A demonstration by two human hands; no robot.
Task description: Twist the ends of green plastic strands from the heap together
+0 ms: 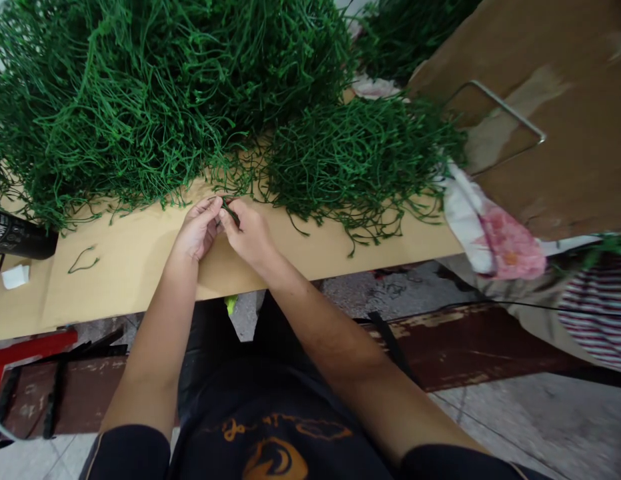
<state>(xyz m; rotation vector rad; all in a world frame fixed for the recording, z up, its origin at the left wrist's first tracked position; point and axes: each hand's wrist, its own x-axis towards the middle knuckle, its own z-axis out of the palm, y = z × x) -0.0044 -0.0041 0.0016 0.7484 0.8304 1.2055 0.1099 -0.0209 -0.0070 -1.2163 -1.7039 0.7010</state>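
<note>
Both hands meet over the cardboard-covered table, just in front of the green piles. My left hand is closed, thumb and fingers pinching a short green plastic stem. The same stem runs into my right hand, whose thumb and fingers are pressed around it. A large heap of green plastic stems rises behind my hands and to the left. A smaller, flatter pile lies to the right. One loose stem rests on the cardboard at the left.
A black bottle lies at the left edge beside a small white piece. At the right stand a brown board with a metal wire frame and a pink-and-white cloth. Striped fabric shows at the far right.
</note>
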